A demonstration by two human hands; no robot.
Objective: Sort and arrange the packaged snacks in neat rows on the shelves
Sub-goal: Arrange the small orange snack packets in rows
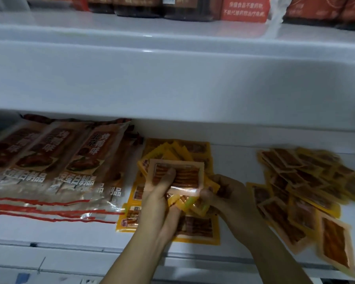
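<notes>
Both forearms reach up from the bottom edge to the white shelf (49, 232). Held by the left hand (160, 203) is a small bundle of orange snack packets (178, 177), thumb curled over the top one's clear window (its print is blurred). At the bundle's lower right corner the right hand (225, 193) pinches the packets, fingers curled. Under both hands lies a loose yellow pile (195, 228) of the same packets. Well apart to the right sits a scattered heap (303, 185). Just left, large brown bags (55, 167) lie overlapped in a row.
</notes>
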